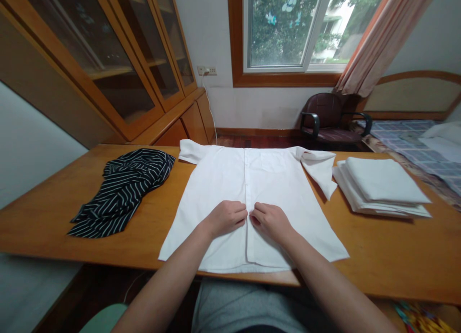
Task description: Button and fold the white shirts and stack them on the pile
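A white short-sleeved shirt (216,189) lies front side up on the wooden table, its collar end away from me and its hem near the front edge. Both hands meet at the button placket, in the lower middle of the shirt. My left hand (227,217) pinches the placket edge from the left. From the right, my right hand (269,220) has its fingers closed on the same placket, a small gap from the left fingertips. Any button between them is hidden by the fingers. The right sleeve (319,167) is folded and creased.
A black striped garment (126,191) lies crumpled on the table (39,217) at left. Folded white cloths (385,184) are stacked at right. Beyond stand a glass-door cabinet (144,59), a dark red armchair (329,117) and a bed (410,136).
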Motion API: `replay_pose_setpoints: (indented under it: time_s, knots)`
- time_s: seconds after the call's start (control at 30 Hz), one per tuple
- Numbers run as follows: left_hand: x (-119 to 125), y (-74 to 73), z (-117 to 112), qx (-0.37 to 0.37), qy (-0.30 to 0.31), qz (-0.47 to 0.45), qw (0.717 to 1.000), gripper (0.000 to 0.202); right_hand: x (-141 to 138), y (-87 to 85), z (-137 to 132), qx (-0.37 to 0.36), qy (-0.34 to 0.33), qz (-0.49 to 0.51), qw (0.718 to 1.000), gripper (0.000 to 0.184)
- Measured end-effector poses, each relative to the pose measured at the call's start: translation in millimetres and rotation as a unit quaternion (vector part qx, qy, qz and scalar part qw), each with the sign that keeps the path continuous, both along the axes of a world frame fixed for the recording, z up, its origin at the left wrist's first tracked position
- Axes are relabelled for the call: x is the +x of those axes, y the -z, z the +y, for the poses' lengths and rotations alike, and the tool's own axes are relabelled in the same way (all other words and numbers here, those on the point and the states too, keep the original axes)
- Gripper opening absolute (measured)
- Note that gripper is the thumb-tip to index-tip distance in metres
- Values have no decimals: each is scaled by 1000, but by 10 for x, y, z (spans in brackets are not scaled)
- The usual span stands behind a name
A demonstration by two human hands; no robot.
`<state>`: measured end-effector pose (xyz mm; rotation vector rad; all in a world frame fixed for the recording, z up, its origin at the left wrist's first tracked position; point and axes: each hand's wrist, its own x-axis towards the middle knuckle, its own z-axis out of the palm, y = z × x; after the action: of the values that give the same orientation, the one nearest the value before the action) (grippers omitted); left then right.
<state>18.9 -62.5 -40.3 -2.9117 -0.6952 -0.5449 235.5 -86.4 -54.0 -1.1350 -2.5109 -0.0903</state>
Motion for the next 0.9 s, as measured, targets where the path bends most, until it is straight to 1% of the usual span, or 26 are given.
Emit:
replay_pose_setpoints:
  time_s: [0.1,0.2,0.3,0.4,0.5,0.6,0.73,0.9]
  knots:
    - [14,24,10,10,-5,-5,1000,23,-1,4,-1,-4,3,-4,1000,23]
    - [22,41,15,16,-8,-15,1000,22,4,7,-7,-25,20,8,999,19]
    - [22,46,15,17,-8,-19,1000,22,14,-11,-18,-66,50,48,995,15]
    - [17,45,15,21,-10,-23,999,21,28,-48,-25,-113,69,106,986,12]
    - [14,44,16,24,-4,-27,999,22,37,-84,-20,-148,58,145,977,13]
    - [12,47,19,27,1,-27,999,23,29,-105,0,-169,42,166,971,17]
    - [15,65,24,35,-3,-26,999,21,-10,-110,41,-188,46,166,967,21]
    - [25,78,24,33,-8,-26,999,21,-78,-99,67,-203,81,138,966,20]
